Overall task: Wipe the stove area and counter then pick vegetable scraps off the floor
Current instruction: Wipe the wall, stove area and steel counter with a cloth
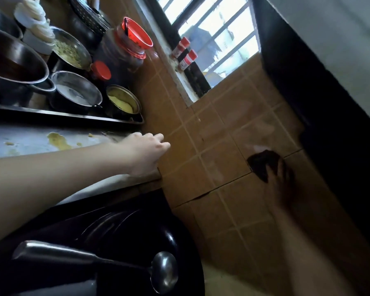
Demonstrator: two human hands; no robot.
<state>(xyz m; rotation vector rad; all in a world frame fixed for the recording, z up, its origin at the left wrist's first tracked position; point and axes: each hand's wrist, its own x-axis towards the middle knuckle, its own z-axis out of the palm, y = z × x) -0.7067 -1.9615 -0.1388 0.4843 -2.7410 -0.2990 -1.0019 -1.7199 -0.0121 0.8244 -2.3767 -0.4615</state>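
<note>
Head camera, tilted view of a kitchen corner. The left hand (145,150) rests on the far end of the steel counter (30,144), where it meets the brown tiled wall (222,129). Its fingers are curled under in a loose fist and nothing shows in its grasp. Just behind its wrist, a yellow spill (58,139) and small crumbs lie on the counter. Beyond the hand, a tray (73,118) carries several steel pots (76,92) of food, with a red-lidded jar (128,43) farther back. Below the forearm sits a black wok (137,221) with a steel ladle (162,272) lying in it.

The right hand (280,180) is blurred. It lies against the tiled wall with a dark cloth (262,165) under its fingertips; whether it grips the cloth or presses it flat cannot be told. Above this hand is a barred window (218,33), with small red-capped bottles (185,53) on its sill.
</note>
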